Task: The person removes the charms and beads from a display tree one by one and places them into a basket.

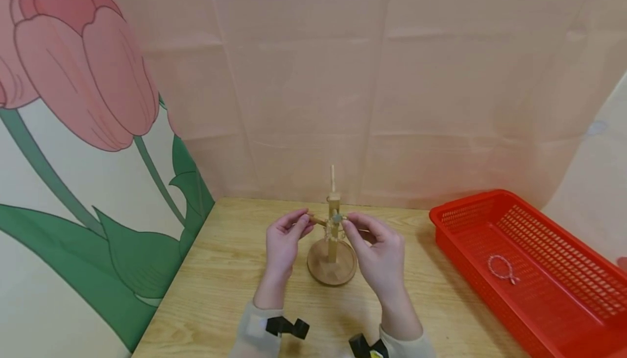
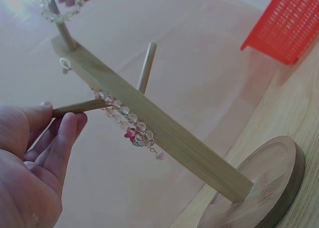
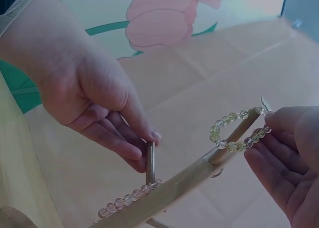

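A wooden jewellery stand (image 1: 333,238), made of a round base, a square upright post and thin side pegs, stands on the light wooden table (image 1: 225,287), and both hands meet at its upper pegs. The left hand (image 1: 283,241) pinches the tip of the left-hand peg (image 2: 79,107) between thumb and fingertips, the remaining fingers loosely curled. A bracelet of clear beads with a small red charm (image 2: 130,125) hangs from this peg, lying against the post. The right hand (image 1: 379,252) is at the tip of the opposite peg (image 3: 239,134), its thumb and fingers closed lightly on a second bracelet of pale yellow-green beads (image 3: 234,130), which is looped round that peg near its outer end. To the right of the stand, well apart from it, lies a red perforated plastic basket (image 1: 563,314); a further small beaded bracelet (image 1: 501,268) rests on its floor. Behind the stand hangs a creased pink backdrop (image 1: 392,75); a tulip-printed panel (image 1: 73,102) stands to the left of the stand.
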Tool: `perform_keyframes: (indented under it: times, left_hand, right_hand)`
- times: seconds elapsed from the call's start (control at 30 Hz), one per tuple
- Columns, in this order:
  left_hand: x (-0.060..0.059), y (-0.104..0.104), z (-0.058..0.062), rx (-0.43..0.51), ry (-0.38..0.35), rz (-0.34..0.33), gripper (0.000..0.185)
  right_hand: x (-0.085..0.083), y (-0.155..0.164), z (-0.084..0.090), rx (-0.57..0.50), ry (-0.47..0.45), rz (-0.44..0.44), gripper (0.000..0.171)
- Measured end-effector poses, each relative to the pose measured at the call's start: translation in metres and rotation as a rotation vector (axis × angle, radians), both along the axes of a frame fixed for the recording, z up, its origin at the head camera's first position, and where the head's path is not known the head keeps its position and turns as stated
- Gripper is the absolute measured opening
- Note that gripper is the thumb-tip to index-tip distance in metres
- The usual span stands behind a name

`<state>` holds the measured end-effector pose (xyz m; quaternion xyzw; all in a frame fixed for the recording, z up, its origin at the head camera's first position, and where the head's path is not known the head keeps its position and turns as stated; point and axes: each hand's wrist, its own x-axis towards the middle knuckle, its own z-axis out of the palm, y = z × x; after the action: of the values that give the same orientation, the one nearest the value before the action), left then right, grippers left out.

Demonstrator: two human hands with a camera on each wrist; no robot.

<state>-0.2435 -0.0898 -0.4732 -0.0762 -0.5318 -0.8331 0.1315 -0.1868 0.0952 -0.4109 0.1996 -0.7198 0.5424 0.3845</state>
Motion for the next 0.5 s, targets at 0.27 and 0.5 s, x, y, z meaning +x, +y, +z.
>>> perform_keyframes:
  times: [0.27,0.5]
  left_hand:
    - [0.0021,-0.0006,-0.0013,0.013,-0.010,-0.012,0.020]
    - [-0.0002,-0.0001,-0.0001,0.013,-0.006,-0.003,0.020]
  right_hand:
    - [0.0059,-0.0016,-0.0001,0.007,-0.034,0.023,0.018]
    - [0.0035,-0.0006,0.0001,0.028,-0.021,0.009,0.019]
